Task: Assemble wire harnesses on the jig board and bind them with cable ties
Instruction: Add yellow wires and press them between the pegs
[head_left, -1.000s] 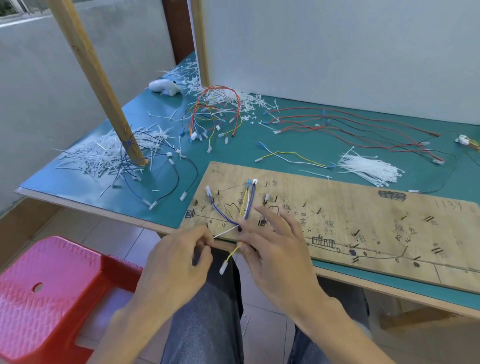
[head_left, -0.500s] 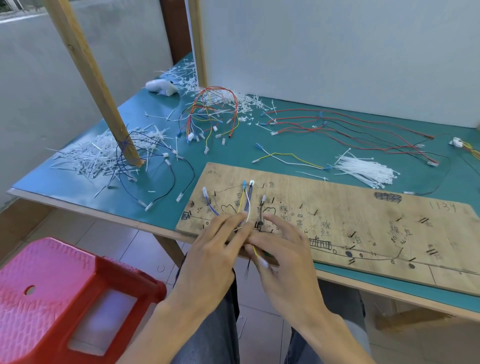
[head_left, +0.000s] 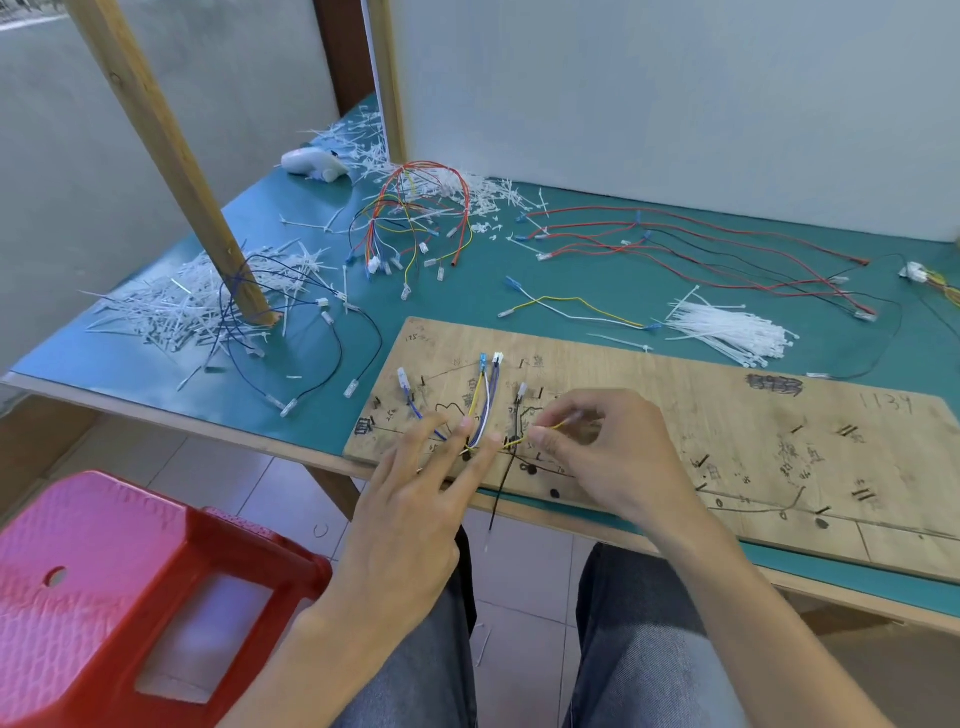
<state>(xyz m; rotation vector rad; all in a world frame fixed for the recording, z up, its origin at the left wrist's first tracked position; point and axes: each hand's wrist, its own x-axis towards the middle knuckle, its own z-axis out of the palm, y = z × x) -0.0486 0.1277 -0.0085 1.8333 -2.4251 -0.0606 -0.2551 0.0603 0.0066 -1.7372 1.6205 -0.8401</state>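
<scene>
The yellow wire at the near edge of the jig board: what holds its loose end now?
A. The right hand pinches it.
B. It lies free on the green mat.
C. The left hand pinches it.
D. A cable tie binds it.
A: the right hand pinches the yellow wire in its fingertips over the jig board, while the left hand only presses straight fingers on the wire bundle.

The jig board (head_left: 675, 405) was bare, matt wood, scuffed and ink-marked, lying on a smooth matt green table top (head_left: 447, 312), while the cable ties (head_left: 727, 332) were white plastic, the yellow wire (head_left: 548, 429) seemed sheathed in smooth plastic, and the stool (head_left: 78, 597) was glossy red plastic with a dimpled top.
</scene>
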